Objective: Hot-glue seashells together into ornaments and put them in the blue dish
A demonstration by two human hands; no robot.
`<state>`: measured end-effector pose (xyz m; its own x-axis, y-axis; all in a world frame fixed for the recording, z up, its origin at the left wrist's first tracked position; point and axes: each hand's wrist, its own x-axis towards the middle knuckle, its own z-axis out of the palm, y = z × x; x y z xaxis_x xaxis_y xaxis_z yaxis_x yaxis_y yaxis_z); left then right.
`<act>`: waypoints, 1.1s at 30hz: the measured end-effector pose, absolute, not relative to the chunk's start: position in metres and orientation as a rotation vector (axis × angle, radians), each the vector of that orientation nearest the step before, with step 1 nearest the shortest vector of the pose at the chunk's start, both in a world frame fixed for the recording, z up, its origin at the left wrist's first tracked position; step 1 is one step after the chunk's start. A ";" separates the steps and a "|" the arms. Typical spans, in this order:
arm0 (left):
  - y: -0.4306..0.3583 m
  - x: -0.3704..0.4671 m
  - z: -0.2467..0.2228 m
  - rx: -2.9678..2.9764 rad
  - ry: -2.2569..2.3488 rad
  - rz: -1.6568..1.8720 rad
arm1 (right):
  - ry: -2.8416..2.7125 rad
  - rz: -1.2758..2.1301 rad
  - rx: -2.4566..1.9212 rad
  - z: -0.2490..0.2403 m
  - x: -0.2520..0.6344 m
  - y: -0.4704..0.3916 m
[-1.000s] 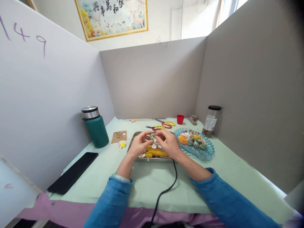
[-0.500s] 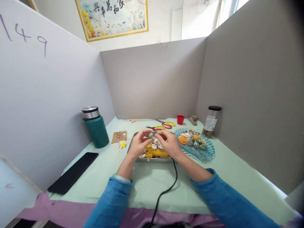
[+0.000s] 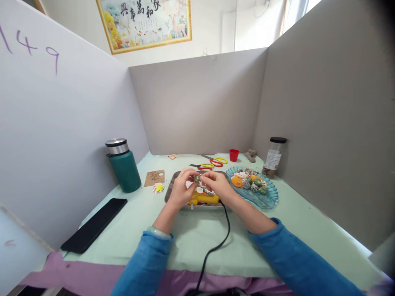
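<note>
Between the fingertips of my left hand is a small round green patterned shell. My right hand is closed in a pinch at the shell's right side; what its fingertips hold, if anything, is too small to make out. Both hands are above a metal tray. In the tray, below the hands, a yellow glue gun lies across the front over small pale pieces. The glue gun's black cord runs down toward me.
On the right, a blue scalloped plate holds shells, with a black-lidded jar behind it. Scissors, a red cup and driftwood lie farther back. Leftward are a green bottle, black phone and brown card.
My right fingertips have come in to the left and now meet the green shell. The shell sits slightly lower. My left hand has barely shifted.
</note>
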<state>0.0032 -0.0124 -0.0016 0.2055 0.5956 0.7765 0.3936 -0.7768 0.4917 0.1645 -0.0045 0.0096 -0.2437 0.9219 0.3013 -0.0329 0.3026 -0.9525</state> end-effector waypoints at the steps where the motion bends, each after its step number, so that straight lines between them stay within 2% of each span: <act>1: -0.012 0.003 -0.002 2.282 0.950 1.604 | -1.521 1.140 -0.854 0.010 0.165 -0.004; 14: -0.012 0.001 -0.003 2.090 1.098 1.478 | -1.689 0.653 -0.896 0.004 0.167 -0.001; 33: -0.012 0.001 -0.003 1.998 1.080 1.519 | -1.758 0.333 -0.874 0.000 0.168 -0.001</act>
<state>0.0013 -0.0115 -0.0035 0.1077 0.7758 0.6218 0.3330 -0.6174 0.7127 0.1677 -0.0010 -0.0001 -0.1370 0.6979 0.7029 0.3930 0.6897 -0.6082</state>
